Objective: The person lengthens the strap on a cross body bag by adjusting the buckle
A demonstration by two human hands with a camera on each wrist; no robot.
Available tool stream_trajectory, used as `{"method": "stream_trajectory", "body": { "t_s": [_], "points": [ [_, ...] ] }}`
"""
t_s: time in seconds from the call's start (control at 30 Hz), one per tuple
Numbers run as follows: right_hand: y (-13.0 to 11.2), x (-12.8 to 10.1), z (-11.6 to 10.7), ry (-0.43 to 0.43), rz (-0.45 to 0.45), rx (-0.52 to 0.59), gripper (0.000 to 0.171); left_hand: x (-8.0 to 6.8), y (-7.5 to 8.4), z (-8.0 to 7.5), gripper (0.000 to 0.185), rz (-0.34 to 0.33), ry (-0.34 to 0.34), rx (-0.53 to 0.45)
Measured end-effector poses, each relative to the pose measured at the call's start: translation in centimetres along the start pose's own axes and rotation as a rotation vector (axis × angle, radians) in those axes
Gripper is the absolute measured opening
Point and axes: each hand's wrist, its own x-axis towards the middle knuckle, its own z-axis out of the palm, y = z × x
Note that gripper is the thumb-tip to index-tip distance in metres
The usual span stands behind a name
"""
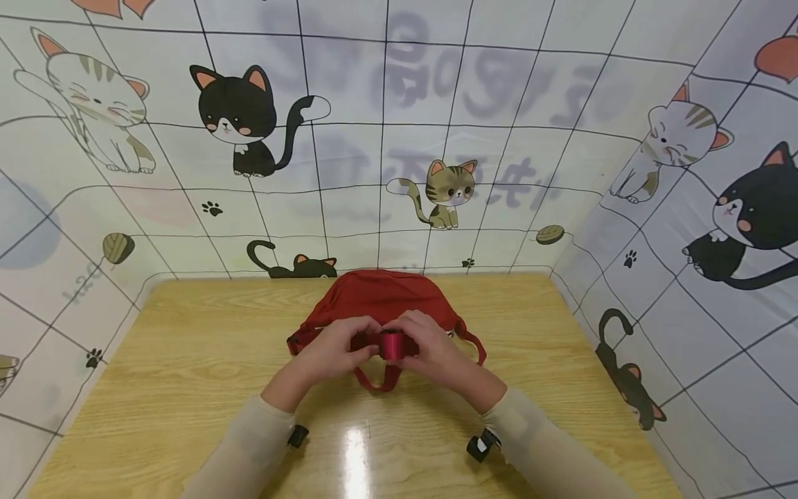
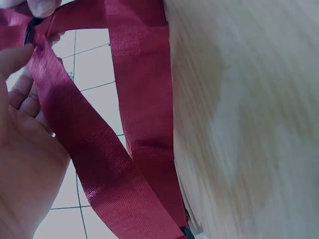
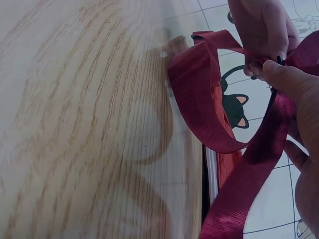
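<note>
A red waist bag [image 1: 380,294] lies on the table in the head view. In front of it both hands hold up its red webbing strap [image 1: 393,346]. My left hand [image 1: 338,346] pinches the strap from the left, and my right hand [image 1: 433,352] pinches it from the right, fingertips close together. A small black piece [image 2: 31,30] shows at the pinched spot; its exact shape is mostly hidden by fingers. In the right wrist view a loop of the strap [image 3: 197,94] hangs beside the hands.
The wooden table [image 1: 206,346] runs back to a wall cloth [image 1: 349,152] printed with cats and grid lines. The same cloth covers both sides. Black wrist mounts [image 1: 481,445] sit at the sleeves.
</note>
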Motion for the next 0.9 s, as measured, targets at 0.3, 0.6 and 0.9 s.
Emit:
{"method": "stream_trajectory", "body": {
  "t_s": [0.3,0.6,0.9],
  "points": [
    [0.0,-0.1,-0.2,-0.011,0.099,0.052,0.059,-0.2,0.2,0.9,0.054,-0.018,0.041,0.073],
    [-0.2,-0.1,0.0,0.01,0.062,0.04,0.062,-0.4,0.2,1.3,0.056,0.07,0.108,0.238],
    [-0.3,-0.3,-0.6,0.023,0.024,0.029,0.069,-0.1,-0.1,1.4,0.053,0.105,0.117,0.274]
  ]
}}
